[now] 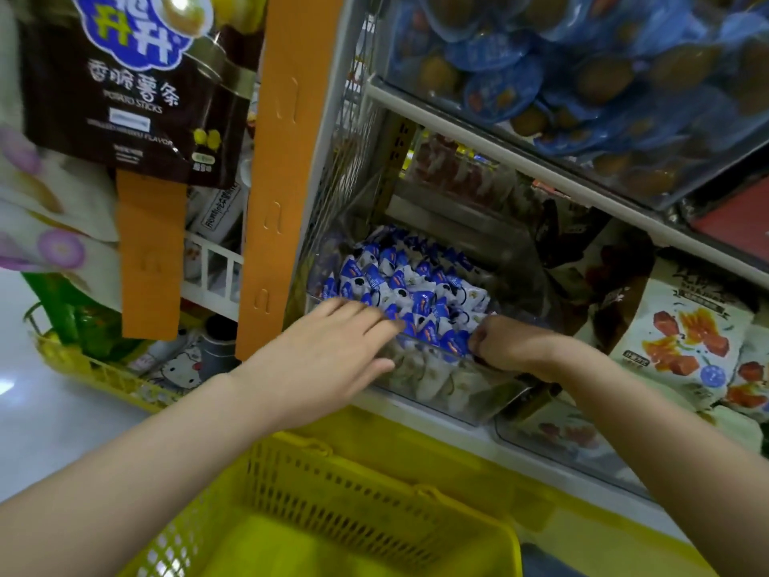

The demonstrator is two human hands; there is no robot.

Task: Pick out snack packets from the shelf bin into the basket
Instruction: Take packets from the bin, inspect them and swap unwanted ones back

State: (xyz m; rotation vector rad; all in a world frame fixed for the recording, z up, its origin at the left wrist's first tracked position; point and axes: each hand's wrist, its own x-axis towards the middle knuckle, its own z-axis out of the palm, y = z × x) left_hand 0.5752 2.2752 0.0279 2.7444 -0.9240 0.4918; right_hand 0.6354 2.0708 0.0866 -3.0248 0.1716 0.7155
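So the person is leaning in on the clear bin [437, 387] mid-frame, the one heaped with little blue-and-white snack packets [410, 291]. Both hands are at its front edge.

The left hand [333, 351] is laid out flat with straight fingers. Its grip is wide and holding nothing, fingertips just on the nearest packets. My guess is it's steadying the heap so nothing spills over the low front wall while the other hand digs.

The right hand [514, 343], right of centre, has its fingers curled down into the pile. Its grip is narrow and looks pinched on a packet or two at the front right corner, though the knuckles hide how many.

The yellow basket [353, 505] sits right under the arms at the bottom of the frame, just below the shelf [416, 414] lip. That makes sense, since a lifted packet only has to come back and drop. No blue packets show in the part of it I can see, so I'd say the picking is still early.

Side stuff: a dark potato sticks bag [133, 89] hangs upper left beside an orange strip [272, 181]. A second basket [62, 356] sits low at the left edge.
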